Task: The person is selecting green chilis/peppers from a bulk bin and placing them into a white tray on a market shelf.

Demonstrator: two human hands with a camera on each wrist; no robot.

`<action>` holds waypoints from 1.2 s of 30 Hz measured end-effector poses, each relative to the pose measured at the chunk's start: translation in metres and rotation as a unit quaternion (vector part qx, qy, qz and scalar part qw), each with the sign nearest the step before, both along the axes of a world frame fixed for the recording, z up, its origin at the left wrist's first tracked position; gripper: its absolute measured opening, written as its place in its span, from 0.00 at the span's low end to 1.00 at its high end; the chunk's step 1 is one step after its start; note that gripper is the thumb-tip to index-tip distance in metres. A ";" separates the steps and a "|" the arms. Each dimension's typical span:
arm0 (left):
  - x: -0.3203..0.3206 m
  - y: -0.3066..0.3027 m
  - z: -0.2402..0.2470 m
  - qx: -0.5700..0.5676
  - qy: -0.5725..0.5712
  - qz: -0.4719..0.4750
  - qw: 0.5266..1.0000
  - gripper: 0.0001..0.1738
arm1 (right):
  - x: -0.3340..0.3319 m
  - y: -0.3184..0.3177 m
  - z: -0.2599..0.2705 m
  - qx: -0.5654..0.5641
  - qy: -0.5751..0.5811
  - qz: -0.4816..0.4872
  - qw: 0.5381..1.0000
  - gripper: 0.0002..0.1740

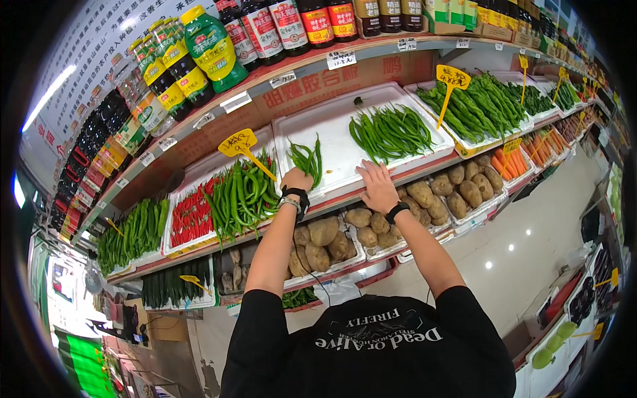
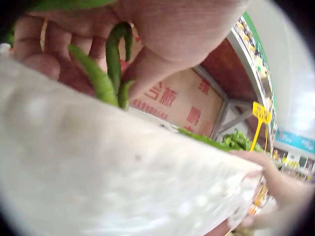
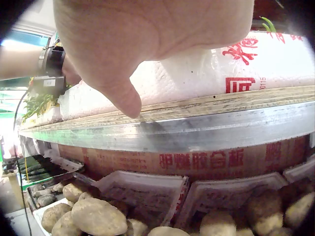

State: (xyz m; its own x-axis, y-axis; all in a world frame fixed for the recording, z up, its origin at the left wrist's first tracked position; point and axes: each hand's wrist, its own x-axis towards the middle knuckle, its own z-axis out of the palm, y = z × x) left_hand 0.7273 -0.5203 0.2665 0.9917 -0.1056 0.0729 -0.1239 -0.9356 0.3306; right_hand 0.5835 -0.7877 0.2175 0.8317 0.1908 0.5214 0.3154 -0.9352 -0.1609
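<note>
In the head view, my left hand (image 1: 296, 180) is at the left front of a white foam tray (image 1: 332, 142). It grips a few long green chili peppers (image 1: 305, 158), their ends sticking out past the fingers. Close up in the left wrist view, green chili peppers (image 2: 101, 78) show between the thumb and the curled fingers, behind the tray's white wall. My right hand (image 1: 379, 189) rests on the front rim of the same tray, fingers extended and holding nothing. Beyond it, a pile of green chili peppers (image 1: 391, 132) lies at the tray's right side.
Left of the tray are more green peppers (image 1: 242, 192) and red chilies (image 1: 192, 215). Bottles (image 1: 212, 53) line the shelf above. Potatoes (image 1: 324, 231) fill trays beneath, under the metal shelf edge (image 3: 197, 130). A yellow price sign (image 1: 237, 144) stands near my left hand.
</note>
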 end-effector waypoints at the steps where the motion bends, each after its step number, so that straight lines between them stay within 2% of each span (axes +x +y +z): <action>1: -0.009 -0.002 0.012 -0.047 -0.009 0.018 0.999 0.21 | 0.000 0.000 0.000 0.000 -0.003 0.001 1.000 0.46; 2: -0.020 -0.003 0.022 -0.120 -0.016 0.058 0.991 0.20 | 0.000 -0.001 0.000 0.000 -0.005 0.003 1.000 0.46; 4: 0.002 0.006 -0.002 -0.220 -0.088 0.082 0.968 0.20 | 0.000 0.001 0.001 0.007 -0.008 0.008 1.000 0.46; 6: 0.017 0.015 -0.007 -0.265 -0.076 0.072 0.958 0.19 | 0.000 0.000 0.001 0.015 -0.008 0.012 1.000 0.45; 8: 0.018 0.021 -0.009 -0.382 -0.046 0.007 0.923 0.19 | 0.000 0.000 -0.001 0.016 -0.020 0.015 1.000 0.45; 12: -0.065 0.037 0.053 -0.483 0.060 -0.061 0.871 0.14 | 0.001 0.000 -0.001 0.022 -0.031 0.019 0.999 0.45; 14: -0.092 0.064 0.061 -0.519 0.091 -0.062 0.848 0.10 | 0.002 -0.001 0.000 0.027 -0.027 0.025 0.999 0.45; 17: -0.125 0.114 0.070 -0.548 0.047 -0.037 0.834 0.11 | 0.002 -0.001 0.001 0.025 -0.022 0.027 0.999 0.46; 20: -0.150 0.163 0.085 -0.486 -0.106 0.008 0.867 0.13 | 0.002 0.000 -0.001 0.027 -0.026 0.026 0.999 0.46; 22: -0.150 0.202 0.073 -0.440 -0.197 0.031 0.876 0.12 | 0.001 0.001 0.001 0.028 -0.028 0.024 0.999 0.46; 24: -0.158 0.228 0.075 -0.357 -0.225 0.103 0.901 0.13 | 0.002 0.002 0.001 0.028 -0.025 0.022 0.999 0.46; 27: -0.151 0.242 0.075 -0.227 -0.238 0.195 0.924 0.17 | 0.003 0.001 -0.001 0.027 -0.027 0.022 0.999 0.46; 32: -0.091 0.229 0.037 -0.118 -0.283 0.184 0.934 0.17 | 0.002 -0.001 -0.001 0.019 -0.027 0.022 0.999 0.45; 34: -0.086 0.203 0.043 -0.098 -0.195 0.174 0.960 0.20 | 0.002 -0.001 -0.002 0.014 -0.030 0.020 0.999 0.44; 35: -0.070 0.209 0.030 -0.091 -0.133 0.148 0.976 0.23 | 0.002 -0.002 -0.002 0.005 -0.029 0.019 0.999 0.46; 36: -0.069 0.199 0.031 -0.057 -0.173 0.154 0.971 0.24 | 0.002 -0.003 -0.001 0.003 -0.026 0.018 0.999 0.46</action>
State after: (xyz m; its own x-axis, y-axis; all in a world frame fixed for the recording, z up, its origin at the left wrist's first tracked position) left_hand 0.6580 -0.3212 0.2980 0.8889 0.2213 0.4010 0.0346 -0.9055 0.4230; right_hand 0.5851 -0.7908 0.2162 0.7957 0.2177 0.5653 0.3576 -0.9220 -0.1483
